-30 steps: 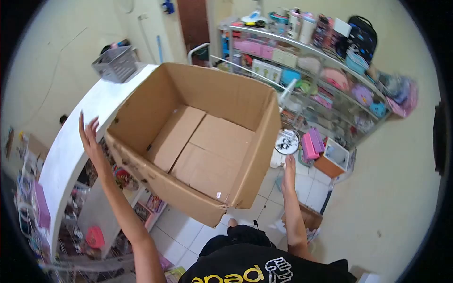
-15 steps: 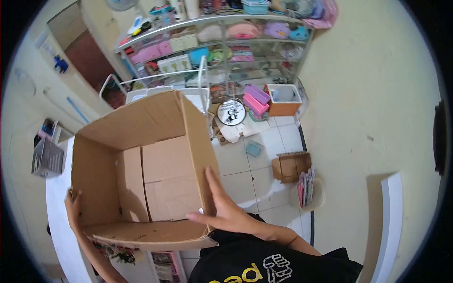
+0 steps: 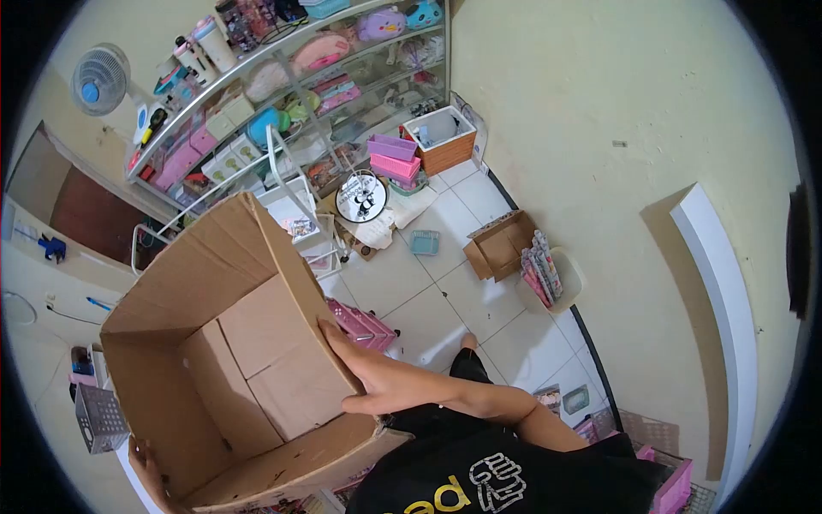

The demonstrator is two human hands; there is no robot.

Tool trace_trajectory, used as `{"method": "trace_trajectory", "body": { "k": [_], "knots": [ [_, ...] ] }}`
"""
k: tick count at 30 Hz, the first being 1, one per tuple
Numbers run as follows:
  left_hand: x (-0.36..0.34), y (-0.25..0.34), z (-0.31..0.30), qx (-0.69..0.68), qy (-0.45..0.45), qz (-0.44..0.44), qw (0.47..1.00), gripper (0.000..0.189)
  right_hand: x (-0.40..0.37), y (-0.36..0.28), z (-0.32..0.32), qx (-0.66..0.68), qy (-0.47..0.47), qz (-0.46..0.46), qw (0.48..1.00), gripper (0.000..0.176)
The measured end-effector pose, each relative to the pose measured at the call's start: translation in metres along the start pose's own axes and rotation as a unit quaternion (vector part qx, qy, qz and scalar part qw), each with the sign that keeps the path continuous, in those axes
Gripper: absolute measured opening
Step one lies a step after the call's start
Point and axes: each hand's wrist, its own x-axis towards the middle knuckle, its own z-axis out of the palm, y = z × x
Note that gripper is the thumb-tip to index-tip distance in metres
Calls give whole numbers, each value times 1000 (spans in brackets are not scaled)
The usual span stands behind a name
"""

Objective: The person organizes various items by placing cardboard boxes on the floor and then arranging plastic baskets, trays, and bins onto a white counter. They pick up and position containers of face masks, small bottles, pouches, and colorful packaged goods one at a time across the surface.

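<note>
A large open cardboard box (image 3: 291,334) tilts in front of my body, its empty inside facing me. My right hand (image 3: 372,368) presses against the box's right wall, the thumb over the rim and the fingers along the outer side. At the lower left, my left hand (image 3: 147,469) grips the box's left edge, with part of the fingers in shadow.
Behind the box stand a white-railed trolley (image 3: 291,201) and a glass display shelf (image 3: 342,103) full of goods. On the tiled floor (image 3: 402,283) are a small carton (image 3: 501,244), a bin (image 3: 569,283), stacked baskets (image 3: 394,158) and a pink item (image 3: 364,325).
My view has turned, so the shelf and floor items sit further left and tilted. The box has shifted lower left in view with both hands still on it. A pink item and a foot now show.
</note>
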Motion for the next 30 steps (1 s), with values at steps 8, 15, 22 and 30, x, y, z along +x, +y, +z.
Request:
{"method": "trace_trajectory", "body": {
  "k": [8,15,22,30],
  "knots": [
    [-30,119,22,57,173,5,983,41,-19,7,-80,36,6,-71,997,79],
    [26,183,76,118,172,200,957,35,-57,21,-193,92,65,-83,990,79],
    [84,390,236,188,96,256,943,31,-97,85,-272,149,216,25,965,77],
    [183,493,505,305,-12,378,874,19,-113,249,-334,292,452,177,824,76]
  ]
}}
